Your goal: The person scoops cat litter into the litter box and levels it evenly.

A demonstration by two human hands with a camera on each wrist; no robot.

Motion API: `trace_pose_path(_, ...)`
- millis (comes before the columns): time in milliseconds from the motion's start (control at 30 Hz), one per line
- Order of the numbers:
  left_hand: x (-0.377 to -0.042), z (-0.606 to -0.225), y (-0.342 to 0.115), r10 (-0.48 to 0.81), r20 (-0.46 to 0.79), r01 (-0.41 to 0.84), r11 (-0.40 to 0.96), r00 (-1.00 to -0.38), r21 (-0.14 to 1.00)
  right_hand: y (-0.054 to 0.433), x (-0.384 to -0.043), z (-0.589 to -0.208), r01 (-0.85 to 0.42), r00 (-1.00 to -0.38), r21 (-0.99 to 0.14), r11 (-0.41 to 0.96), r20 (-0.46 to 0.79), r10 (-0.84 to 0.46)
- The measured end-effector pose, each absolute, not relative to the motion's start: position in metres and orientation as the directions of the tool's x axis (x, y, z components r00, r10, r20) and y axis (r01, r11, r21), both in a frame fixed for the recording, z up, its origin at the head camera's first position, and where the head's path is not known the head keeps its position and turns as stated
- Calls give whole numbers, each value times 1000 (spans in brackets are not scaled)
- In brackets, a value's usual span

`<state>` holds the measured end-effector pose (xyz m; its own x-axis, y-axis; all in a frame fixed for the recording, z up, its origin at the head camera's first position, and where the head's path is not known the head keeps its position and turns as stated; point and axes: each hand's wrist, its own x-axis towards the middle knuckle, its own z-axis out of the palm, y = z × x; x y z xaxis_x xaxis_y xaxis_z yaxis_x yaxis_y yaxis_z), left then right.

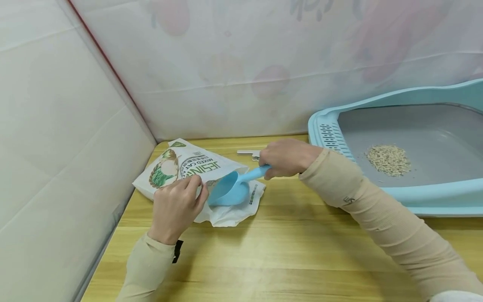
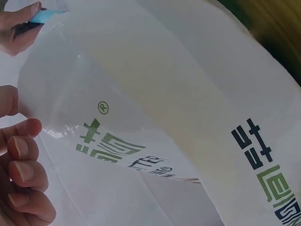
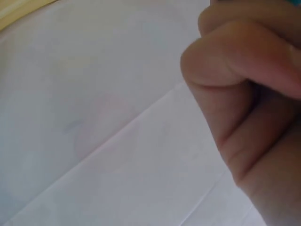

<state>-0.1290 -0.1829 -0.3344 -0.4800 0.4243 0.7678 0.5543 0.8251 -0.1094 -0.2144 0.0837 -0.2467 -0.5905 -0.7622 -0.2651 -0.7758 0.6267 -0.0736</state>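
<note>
**Blue scoop [image 1: 231, 195] sat at white bag's [image 1: 188, 166] mouth**

I watched the right fingers [image 1: 266, 156] grip the scoop's handle, its bowl between them and the left fingers [image 1: 193, 184], which pinched the bag's edge. A tray [image 1: 434, 193] lay right of both.

wood-grain table [image 1: 264, 260] | white bag [image 1: 200, 165] | blue tray [image 1: 445, 193] | metallic clip [image 1: 247, 152], perhaps

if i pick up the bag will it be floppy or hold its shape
The bag is probably floppy: its edge by the scoop lies crumpled on the table. It may be slightly slippery, as its surface shines in the left wrist view. Anything inside could spill if tilted, since its mouth is open.
</note>
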Motion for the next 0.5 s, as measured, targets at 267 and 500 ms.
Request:
trace_pose_path(267, -129, -334, -182, 431, 758, 552, 826, -490, -113, 77, -211, -244, -766, -595, -85, 638, -283, -752)
trace_pose_path(500, -129, -334, -182, 425, 760, 552, 827, -493, -104, 68, -207, -242, -769, -600, -35, 639, -306, -739)
